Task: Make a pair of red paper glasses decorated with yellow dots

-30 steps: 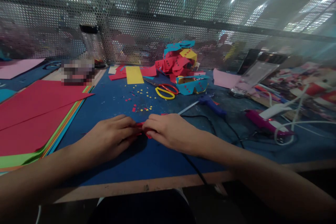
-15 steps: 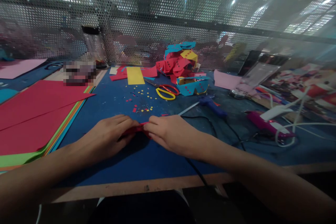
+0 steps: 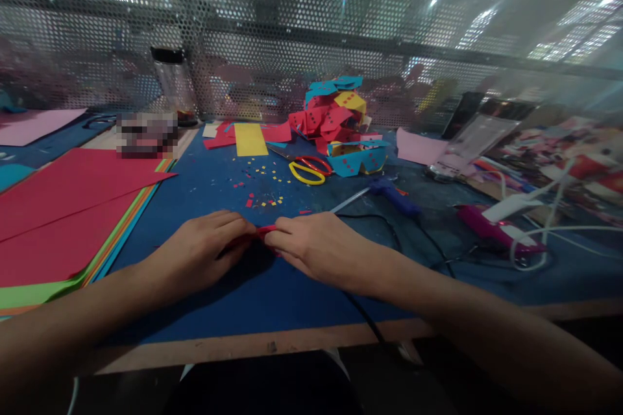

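A small piece of red paper [image 3: 265, 231] is pinched between my two hands, low over the blue tabletop. My left hand [image 3: 207, 248] closes on its left end, with the fingers curled over it. On its right end my right hand [image 3: 314, 243] is closed the same way, a short gap from the left. Most of the paper is hidden under the fingers. Just beyond lie tiny yellow and red paper bits [image 3: 265, 191], and past them scissors [image 3: 309, 170] with one red and one yellow handle.
Stacked coloured sheets [image 3: 53, 220] lie at left. Cut, dotted paper shapes [image 3: 335, 113] are heaped at the back, near a yellow paper piece [image 3: 250, 139]. A blue glue gun [image 3: 394, 196] with a black cord and a magenta device [image 3: 496, 230] with white cables lie at right.
Almost nothing differs. My right hand has shifted very slightly left on the red paper, and both hands keep their grip.
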`<state>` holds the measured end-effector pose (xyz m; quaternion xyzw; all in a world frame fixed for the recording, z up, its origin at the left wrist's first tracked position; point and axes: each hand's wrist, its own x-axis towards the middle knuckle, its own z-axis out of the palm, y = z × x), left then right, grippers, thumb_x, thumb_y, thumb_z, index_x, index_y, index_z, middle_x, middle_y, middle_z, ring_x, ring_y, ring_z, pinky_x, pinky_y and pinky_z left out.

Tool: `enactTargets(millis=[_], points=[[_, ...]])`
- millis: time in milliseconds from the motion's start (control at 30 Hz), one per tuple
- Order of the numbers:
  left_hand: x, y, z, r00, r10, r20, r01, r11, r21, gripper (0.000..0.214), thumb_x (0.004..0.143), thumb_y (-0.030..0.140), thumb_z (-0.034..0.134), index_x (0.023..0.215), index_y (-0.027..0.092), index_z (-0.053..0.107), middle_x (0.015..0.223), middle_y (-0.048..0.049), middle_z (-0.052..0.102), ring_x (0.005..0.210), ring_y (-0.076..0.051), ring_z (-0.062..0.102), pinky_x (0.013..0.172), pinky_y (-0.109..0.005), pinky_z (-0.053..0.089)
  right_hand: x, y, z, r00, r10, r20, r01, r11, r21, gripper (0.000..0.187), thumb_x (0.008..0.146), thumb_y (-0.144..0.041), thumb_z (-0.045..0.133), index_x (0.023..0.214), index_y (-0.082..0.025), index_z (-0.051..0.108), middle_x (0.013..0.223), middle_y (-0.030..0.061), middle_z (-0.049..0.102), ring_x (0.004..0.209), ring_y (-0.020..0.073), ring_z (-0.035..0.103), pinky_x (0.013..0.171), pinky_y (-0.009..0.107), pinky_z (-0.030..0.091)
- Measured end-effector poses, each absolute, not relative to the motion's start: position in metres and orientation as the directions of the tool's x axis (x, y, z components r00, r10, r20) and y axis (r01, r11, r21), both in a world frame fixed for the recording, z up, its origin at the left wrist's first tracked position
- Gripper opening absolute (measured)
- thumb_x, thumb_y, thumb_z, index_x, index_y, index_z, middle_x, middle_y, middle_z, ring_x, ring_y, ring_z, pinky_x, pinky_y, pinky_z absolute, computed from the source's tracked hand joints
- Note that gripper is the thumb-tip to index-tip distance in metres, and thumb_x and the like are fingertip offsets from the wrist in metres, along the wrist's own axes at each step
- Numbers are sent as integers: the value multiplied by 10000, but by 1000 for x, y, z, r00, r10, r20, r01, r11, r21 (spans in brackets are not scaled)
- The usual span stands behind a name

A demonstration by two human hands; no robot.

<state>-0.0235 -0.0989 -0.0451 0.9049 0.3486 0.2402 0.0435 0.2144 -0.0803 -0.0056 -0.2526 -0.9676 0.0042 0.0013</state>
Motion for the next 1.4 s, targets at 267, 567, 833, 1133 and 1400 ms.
enactTargets(millis=[267, 567, 833, 1133, 1400], points=[[-22, -99, -45, 639, 653, 406, 613, -751, 244, 167, 970, 136, 510, 1037, 179, 657, 916, -34, 716, 800, -172, 659, 693, -268, 493, 216, -84, 4, -872, 488, -28, 488, 873, -11, 207, 1006, -174, 506, 1143, -189, 660, 1054, 78, 694, 801, 165, 639, 637, 277, 382], [-24, -99, -46, 641, 653, 403, 610, -752, 250, 170, 983, 138, 501, 1051, 186, 650, 923, -34, 710, 805, -169, 651, 707, -269, 492, 223, -86, 9, -892, 451, -41, 451, 892, -4, 247, 972, -97, 486, 1120, -187, 663, 972, 78, 666, 760, 168, 603, 591, 280, 331], [-23, -99, -45, 649, 655, 388, 601, -753, 266, 173, 991, 146, 491, 1065, 186, 642, 937, -42, 708, 824, -179, 650, 716, -279, 493, 226, -87, 10, -902, 430, -40, 431, 902, -28, 213, 969, -107, 508, 1050, -190, 687, 969, 71, 665, 790, 175, 609, 619, 288, 354], [-22, -99, -45, 643, 653, 401, 606, -753, 256, 177, 994, 162, 481, 1037, 197, 650, 916, -42, 709, 805, -165, 657, 703, -267, 501, 227, -83, 8, -859, 511, -23, 507, 845, -169, 203, 971, -147, 544, 1074, -194, 712, 999, 72, 697, 850, 178, 653, 736, 278, 440], [-22, -98, -45, 645, 641, 415, 602, -761, 241, 174, 987, 149, 492, 1022, 183, 659, 895, -42, 710, 789, -172, 656, 692, -269, 502, 225, -83, 9, -857, 514, -17, 511, 846, -151, 210, 971, -154, 535, 1080, -178, 713, 1005, 76, 705, 822, 175, 648, 711, 279, 434]])
